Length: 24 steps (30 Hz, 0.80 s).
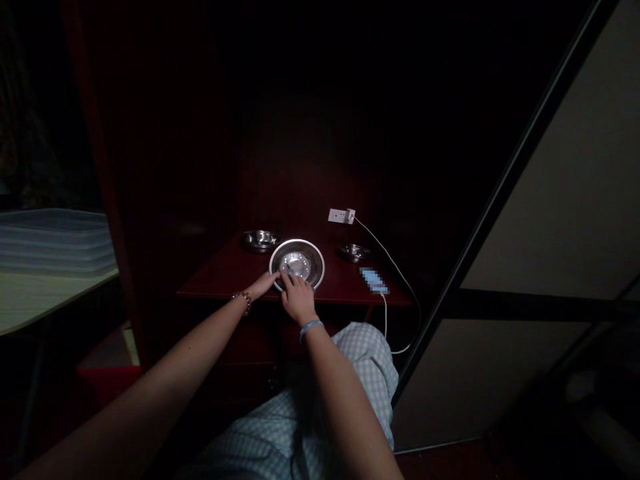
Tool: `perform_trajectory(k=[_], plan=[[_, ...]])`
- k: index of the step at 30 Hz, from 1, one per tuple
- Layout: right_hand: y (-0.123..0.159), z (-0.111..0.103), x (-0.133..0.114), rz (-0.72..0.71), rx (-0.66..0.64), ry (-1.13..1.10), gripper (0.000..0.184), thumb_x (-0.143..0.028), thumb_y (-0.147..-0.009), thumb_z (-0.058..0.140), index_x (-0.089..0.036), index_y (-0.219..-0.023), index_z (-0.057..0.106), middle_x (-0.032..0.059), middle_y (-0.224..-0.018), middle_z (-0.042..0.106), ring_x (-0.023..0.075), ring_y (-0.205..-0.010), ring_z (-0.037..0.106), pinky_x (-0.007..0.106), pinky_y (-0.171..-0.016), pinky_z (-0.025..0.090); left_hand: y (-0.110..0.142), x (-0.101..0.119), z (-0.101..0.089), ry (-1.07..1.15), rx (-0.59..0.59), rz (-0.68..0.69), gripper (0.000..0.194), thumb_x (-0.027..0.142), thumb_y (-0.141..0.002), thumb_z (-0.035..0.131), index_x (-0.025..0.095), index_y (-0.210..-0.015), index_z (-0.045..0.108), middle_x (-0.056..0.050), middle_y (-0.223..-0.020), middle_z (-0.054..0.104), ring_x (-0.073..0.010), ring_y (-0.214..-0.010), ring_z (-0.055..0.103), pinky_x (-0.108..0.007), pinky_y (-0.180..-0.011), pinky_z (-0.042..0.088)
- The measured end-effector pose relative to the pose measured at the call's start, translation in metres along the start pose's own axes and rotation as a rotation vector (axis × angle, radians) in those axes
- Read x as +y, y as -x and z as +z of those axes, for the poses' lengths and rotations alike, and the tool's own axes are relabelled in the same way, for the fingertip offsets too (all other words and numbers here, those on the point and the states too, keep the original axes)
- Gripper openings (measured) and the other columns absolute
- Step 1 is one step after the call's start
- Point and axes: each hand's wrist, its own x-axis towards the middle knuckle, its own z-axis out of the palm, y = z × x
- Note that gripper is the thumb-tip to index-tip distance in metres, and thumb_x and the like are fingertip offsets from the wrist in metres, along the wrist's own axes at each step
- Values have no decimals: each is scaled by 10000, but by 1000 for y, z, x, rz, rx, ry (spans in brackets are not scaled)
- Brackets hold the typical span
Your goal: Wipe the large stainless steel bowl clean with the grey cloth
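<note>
A shiny metal bowl (315,257) with a pale rim stands near the front edge of the dark red desk, tipped a little toward me. My left hand (261,287) is closed on the bowl's left rim, its thumb on top and the other fingers mostly hidden. My right hand (299,301) reaches over the near rim with bent fingers inside the bowl. Its fingertips are close together by the left hand's thumb; whatever they hold is too small and dark to make out. Light specks show on the bowl's bottom.
One smaller metal bowl (260,241) sits behind on the left, another metal bowl (354,252) on the right. A blurred phone (374,280) lies at the desk's (225,277) right, its white cable running to a wall socket (338,215). Stacked clear plastic boxes (55,243) stand far left.
</note>
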Motion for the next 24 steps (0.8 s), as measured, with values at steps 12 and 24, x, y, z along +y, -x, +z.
perform_trajectory(k=[12,24], plan=[[-2,-3,2,27,-61,67,554,-147,-1027,284,-169,-1574,371,122,-1548,499,257,-1399,460,423,-1076,443,1,4,1,-15,-4,-62,189,343,-718,635,164,-740,693,-70,-770,777,-297,-974,715,-407,-937,539],[-3,-1,5,86,-65,126,576,-126,-1036,268,-262,-1589,355,112,-1621,390,293,-1471,381,492,-1108,411,3,9,1,-5,16,-76,117,262,-691,600,175,-734,666,-59,-779,775,-281,-945,721,-397,-944,527]])
